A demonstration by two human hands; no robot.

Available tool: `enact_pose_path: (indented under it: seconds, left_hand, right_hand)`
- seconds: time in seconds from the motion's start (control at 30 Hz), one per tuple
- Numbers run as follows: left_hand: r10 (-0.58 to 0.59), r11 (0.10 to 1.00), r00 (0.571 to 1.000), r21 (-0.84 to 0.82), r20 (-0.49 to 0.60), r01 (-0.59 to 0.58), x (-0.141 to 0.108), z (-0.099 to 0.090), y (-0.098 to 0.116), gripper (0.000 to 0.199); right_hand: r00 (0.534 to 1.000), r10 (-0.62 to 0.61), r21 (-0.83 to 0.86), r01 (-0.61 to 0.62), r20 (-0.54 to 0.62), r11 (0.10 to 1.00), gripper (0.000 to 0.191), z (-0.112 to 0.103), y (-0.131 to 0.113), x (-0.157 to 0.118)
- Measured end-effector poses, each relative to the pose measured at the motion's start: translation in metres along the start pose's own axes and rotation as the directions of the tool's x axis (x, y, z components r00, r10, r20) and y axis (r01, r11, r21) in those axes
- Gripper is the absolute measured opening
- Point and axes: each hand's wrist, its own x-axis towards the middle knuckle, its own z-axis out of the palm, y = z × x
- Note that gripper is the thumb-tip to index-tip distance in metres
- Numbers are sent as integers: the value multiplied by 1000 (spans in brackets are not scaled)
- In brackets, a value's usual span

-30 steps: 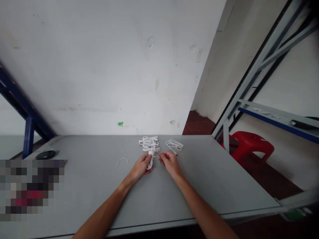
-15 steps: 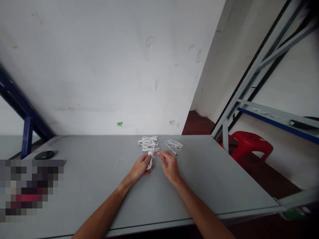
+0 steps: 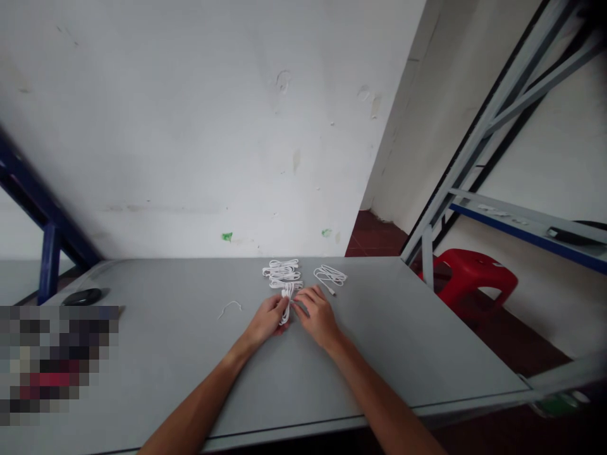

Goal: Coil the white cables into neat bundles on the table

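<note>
My left hand (image 3: 267, 316) is closed round a folded white cable bundle (image 3: 286, 309), which stands out above and below the fingers. Close to its right side, my right hand (image 3: 317, 314) has its thumb and fingertips together at the bundle's middle; whatever they pinch is too small to make out. Behind the hands lie several coiled white cables (image 3: 283, 270) in a stack-like row. To their right rests a looser white cable coil (image 3: 331, 275) with its plug towards me. A thin white tie (image 3: 230, 304) lies left of my left hand.
On the grey table (image 3: 165, 354), a black mouse (image 3: 84, 296) sits at the far left, beside a blurred-out patch. A white wall (image 3: 213, 126) rises behind. A red stool (image 3: 477, 278) and metal frame (image 3: 428, 253) stand to the right.
My right hand has moved left to the bundle, its fingertips now at the bundle's middle. My left hand keeps its hold on the cable bundle. The view has shifted slightly.
</note>
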Motion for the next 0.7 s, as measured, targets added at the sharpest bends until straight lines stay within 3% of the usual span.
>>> enact_pose_path:
  seconds: [0.13,0.23,0.33,0.47,0.57,0.7]
  left_hand:
    - [23,999,1000,47,-4,-23,1,1,-2,42]
    - [57,995,998,81,-10,-56,-1,2,-1,42]
    - [122,984,992,133,-22,-118,-3,4,0,40]
    - [174,963,984,214,-28,-164,-3,4,1,37]
    - [214,931,976,311,-36,-193,-1,0,2,35]
    - [325,807,946,523,-4,-275,0,-10,4,27]
  right_hand:
    - [1000,0,-65,0,12,998,21,3,-3,-1]
    - [998,61,-18,-62,-29,998,24,8,-3,-1]
    - [969,245,173,-237,-25,956,22,13,1,-1]
    - [877,446,419,-478,178,772,20,15,10,0]
    - [867,464,437,-494,184,751,20,16,13,0]
    - [895,436,375,-437,92,818,15,17,17,0]
